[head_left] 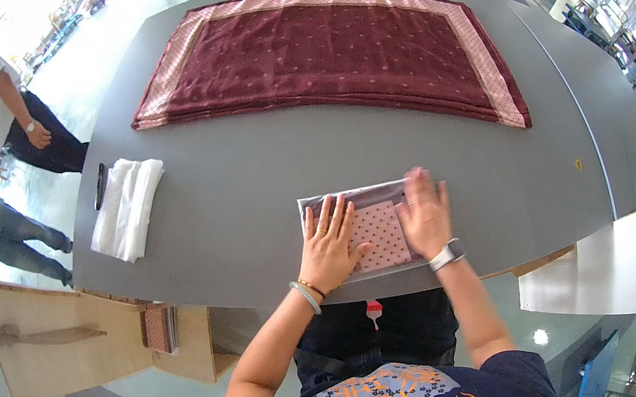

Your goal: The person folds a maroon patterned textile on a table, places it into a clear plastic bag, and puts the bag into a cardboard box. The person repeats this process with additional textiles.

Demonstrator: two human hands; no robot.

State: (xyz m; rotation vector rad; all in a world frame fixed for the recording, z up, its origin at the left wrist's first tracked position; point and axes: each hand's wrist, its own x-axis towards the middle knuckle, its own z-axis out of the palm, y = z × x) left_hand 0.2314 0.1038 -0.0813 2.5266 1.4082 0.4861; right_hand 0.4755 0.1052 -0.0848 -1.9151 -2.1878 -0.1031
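A clear plastic bag (364,194) lies flat near the front edge of the grey table, with a folded pink cloth (380,237) dotted in dark spots inside it. My left hand (327,248) rests palm down on the bag's left side, fingers spread. Over the bag's right edge is my right hand (426,219), its fingers stretched out and slightly smeared by motion. Neither hand grips anything that I can see.
Across the far side of the table (245,160) lies a folded stack of maroon cloth (328,51) with pale pink borders. A pile of clear plastic bags (128,208) and a black pen (100,186) are at left. Two people (2,107) stand beyond the left edge.
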